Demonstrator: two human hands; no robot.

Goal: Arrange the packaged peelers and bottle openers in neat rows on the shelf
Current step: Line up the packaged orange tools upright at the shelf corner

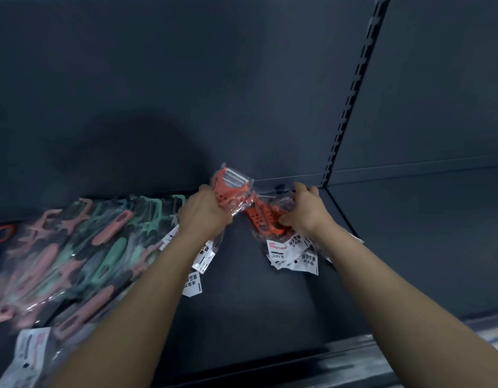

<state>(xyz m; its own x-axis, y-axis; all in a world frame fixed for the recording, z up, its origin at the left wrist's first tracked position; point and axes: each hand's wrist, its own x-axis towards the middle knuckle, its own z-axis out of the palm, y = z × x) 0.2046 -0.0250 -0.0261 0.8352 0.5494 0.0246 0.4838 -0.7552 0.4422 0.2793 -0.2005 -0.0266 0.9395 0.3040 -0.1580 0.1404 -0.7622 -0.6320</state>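
My left hand (pixel 204 212) grips an orange packaged peeler (pixel 232 189) in clear plastic, lifted and tilted near the back of the dark shelf (pixel 242 298). My right hand (pixel 305 210) grips a small pile of orange packaged peelers (pixel 263 219) lying at the shelf's back right corner, their white labels (pixel 292 254) pointing toward me. Rows of pink and green packaged peelers (pixel 83 253) cover the shelf's left part, overlapping one another.
A slotted black upright (pixel 351 91) runs up the back panel at the right, with another shelf bay beyond it. The shelf's front lip (pixel 340 357) crosses the lower right. An orange item (pixel 1 233) shows at the far left edge.
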